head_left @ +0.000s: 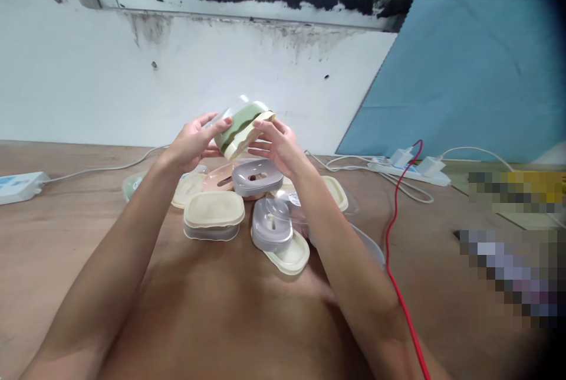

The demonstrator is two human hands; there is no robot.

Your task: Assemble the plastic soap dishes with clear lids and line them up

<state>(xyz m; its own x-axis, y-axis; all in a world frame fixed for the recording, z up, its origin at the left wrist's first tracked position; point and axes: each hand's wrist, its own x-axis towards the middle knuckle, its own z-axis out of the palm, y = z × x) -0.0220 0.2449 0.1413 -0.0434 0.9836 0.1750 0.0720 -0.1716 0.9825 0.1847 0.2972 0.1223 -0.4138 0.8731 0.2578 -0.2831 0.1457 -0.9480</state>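
Observation:
Raised above the table, a small plastic box has a green shell (242, 121), a cream piece (248, 138) with a wavy edge and a clear cover (226, 111). My left hand (193, 141) is closed on its left side, thumb on the green shell. The fingers of my right hand (281, 147) grip the cream piece from the right. A dark gap shows between green and cream. Below lie a grey slotted piece (257, 176), a peach piece (216, 179), a cream-topped grey box (214, 210) and another grey slotted piece (273, 222) resting on a cream one (292, 255).
A red cable (391, 232) runs down the right side of the table. White chargers sit in a power strip (427, 174) at the back right; another power strip (22, 187) lies at the far left. The white wall (186, 91) and window stand behind.

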